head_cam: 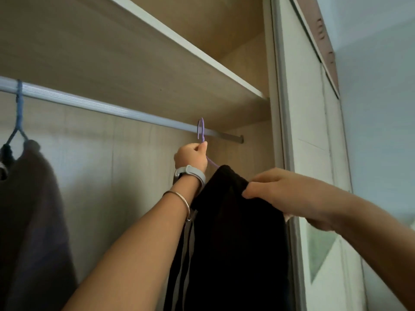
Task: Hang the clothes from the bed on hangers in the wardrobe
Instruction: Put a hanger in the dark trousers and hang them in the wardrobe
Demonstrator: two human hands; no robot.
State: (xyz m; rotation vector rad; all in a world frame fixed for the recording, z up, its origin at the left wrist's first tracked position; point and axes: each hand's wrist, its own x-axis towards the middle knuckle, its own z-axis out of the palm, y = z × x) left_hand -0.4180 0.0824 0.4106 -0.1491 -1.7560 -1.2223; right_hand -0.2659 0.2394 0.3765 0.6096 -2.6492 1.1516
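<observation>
left hand grips the purple hanger by the neck, hook at the rail, right hand pinches the black garment draped on it; looks like the hanging step, next seat it and let go.

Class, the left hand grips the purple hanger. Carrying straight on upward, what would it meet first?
Probably the silver rail, just above the left hand where the purple hanger hooks on, though depth is unclear.

Ribbed matt metal rail, matt black cloth garment, wood-grain shelf
</observation>
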